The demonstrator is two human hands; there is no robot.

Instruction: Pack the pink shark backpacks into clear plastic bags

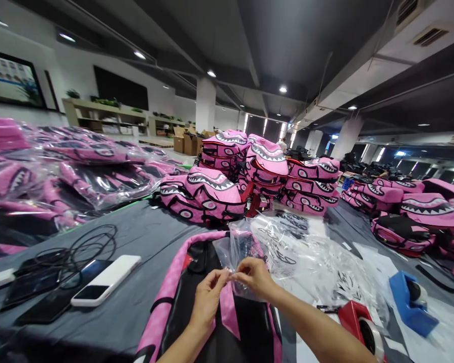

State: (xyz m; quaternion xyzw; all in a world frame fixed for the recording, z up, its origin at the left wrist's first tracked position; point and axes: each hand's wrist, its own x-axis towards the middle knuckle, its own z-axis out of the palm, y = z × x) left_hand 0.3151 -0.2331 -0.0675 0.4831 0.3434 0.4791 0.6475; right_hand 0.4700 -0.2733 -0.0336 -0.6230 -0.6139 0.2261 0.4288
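A pink and black backpack lies on the grey-covered table in front of me, its black panel facing up. Above its middle, my left hand pinches the edge of a clear plastic bag. My right hand pinches the same plastic close beside it, the fingertips of both hands nearly touching. The bag's far part rests over the backpack's top end and meets a spread of clear printed bags to the right.
Stacked pink shark-mouth backpacks stand ahead; plastic-wrapped ones fill the left. A white power bank, dark phones and coiled cables lie left. Red and blue tape dispensers sit right.
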